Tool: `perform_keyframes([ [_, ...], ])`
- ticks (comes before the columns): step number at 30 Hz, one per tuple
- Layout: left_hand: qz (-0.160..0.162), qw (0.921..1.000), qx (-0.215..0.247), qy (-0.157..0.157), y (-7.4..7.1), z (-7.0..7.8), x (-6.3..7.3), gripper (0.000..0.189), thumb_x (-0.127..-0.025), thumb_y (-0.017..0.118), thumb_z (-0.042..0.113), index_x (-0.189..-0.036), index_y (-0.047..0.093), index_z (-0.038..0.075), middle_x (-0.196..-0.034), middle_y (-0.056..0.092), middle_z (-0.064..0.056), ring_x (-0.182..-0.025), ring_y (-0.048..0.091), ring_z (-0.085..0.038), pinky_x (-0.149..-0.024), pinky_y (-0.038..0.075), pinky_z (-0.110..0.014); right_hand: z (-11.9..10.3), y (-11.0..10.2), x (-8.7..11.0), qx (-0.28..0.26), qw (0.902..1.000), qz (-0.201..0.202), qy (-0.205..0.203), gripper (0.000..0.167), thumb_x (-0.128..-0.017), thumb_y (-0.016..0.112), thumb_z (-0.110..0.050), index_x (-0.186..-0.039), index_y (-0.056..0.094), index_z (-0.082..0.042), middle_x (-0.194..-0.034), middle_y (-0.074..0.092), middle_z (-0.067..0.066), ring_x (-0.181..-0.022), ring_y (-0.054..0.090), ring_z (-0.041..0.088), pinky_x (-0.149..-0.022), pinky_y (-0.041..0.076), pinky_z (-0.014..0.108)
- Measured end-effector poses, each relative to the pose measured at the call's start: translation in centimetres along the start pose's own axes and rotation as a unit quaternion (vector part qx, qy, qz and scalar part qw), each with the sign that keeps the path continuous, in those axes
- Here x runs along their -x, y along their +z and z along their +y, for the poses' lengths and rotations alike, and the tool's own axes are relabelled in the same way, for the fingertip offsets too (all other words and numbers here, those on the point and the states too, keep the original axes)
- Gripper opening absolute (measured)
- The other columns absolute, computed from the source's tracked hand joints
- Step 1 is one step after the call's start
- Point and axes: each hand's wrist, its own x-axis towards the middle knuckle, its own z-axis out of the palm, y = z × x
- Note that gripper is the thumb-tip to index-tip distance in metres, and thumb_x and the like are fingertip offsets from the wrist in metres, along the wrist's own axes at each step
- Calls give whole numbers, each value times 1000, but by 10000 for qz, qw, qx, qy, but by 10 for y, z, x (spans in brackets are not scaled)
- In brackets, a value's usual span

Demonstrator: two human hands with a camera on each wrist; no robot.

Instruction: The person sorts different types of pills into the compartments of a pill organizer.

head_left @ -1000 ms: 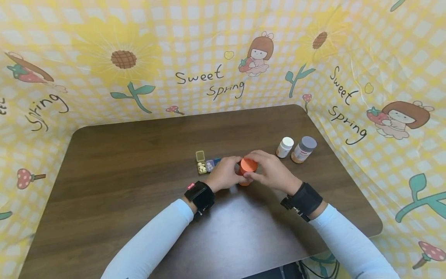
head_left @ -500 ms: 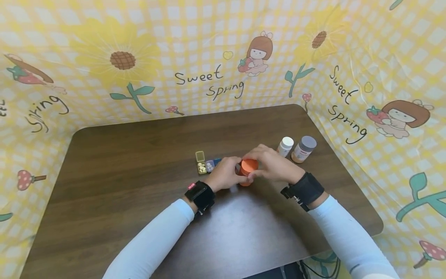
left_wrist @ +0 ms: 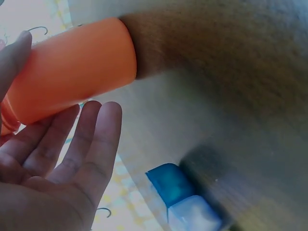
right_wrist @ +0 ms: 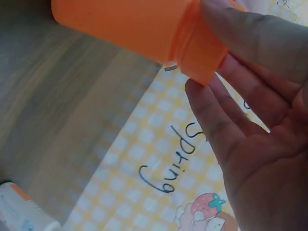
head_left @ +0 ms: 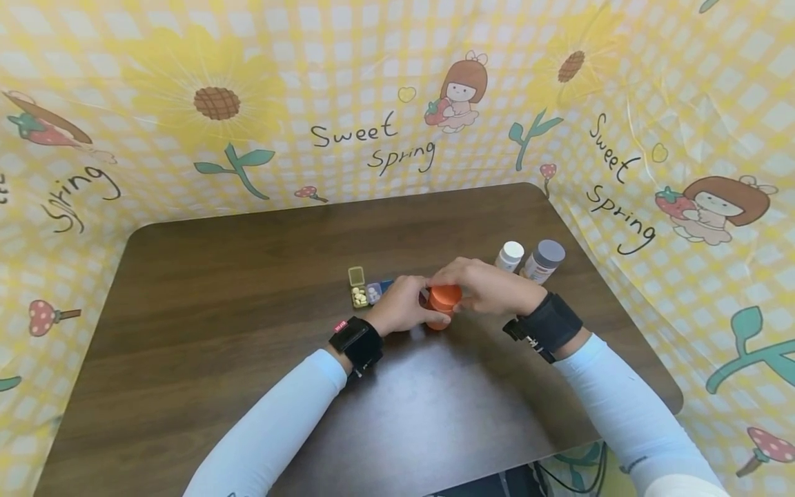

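An orange bottle (left_wrist: 77,67) stands on the table between both hands. My left hand (head_left: 405,304) grips its body, the thumb on one side and fingers on the other. Up at the bottle's top, my right hand (head_left: 493,286) pinches the orange screw cap (right_wrist: 204,53) between thumb and fingertips. The cap sits on the bottle's neck, with ridges showing just below it. Left of the bottle lies a small pill organizer (head_left: 373,293). Its yellow compartment (head_left: 359,297) has the lid raised and pale tablets inside; a blue compartment (left_wrist: 171,183) is partly hidden behind my left hand.
Behind my right hand stand a white bottle (head_left: 511,255) and a larger bottle with a grey-purple lid (head_left: 545,261). The brown wooden table (head_left: 236,297) has yellow checked cloth (head_left: 348,76) hanging behind it and at its sides.
My right hand has turned around the cap, its wrist swinging slightly to the right and away. The left hand keeps its grip, and the bottle stays in nearly the same place.
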Motion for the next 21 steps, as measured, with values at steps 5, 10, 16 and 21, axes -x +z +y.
perform_keyframes([
  [5,-43,10000,-53,13,-2,-2,-3,42,-82,89,34,-115,73,15,-98,72,6,-85,66,-13,-73,54,-26,-4,0,-4,352,9994,48,41,48,-80,87,-1,-125,71,-7,-116,71,3,-109,63,21,-89,55,36],
  [10,101,9998,-130,131,-2,-2,-2,38,-81,90,31,-111,75,14,-96,73,3,-82,67,-13,-72,55,-26,-5,12,-10,1577,9835,715,529,41,-82,86,-45,-90,70,-8,-78,60,-3,-68,54,13,-59,46,26],
  [16,107,9996,-158,210,2,-4,-1,40,-78,92,35,-110,76,17,-96,73,7,-83,67,-12,-73,54,-26,-7,22,-5,3011,9358,1486,1074,78,-92,31,-85,-56,44,-17,-54,31,-6,-45,35,13,-42,23,29],
  [21,60,10000,7,35,0,-4,1,42,-79,91,35,-111,74,15,-97,72,5,-84,67,-12,-73,54,-27,-4,4,2,1118,9904,639,502,39,-96,73,-39,-119,71,-7,-113,70,5,-100,67,23,-81,56,38],
])
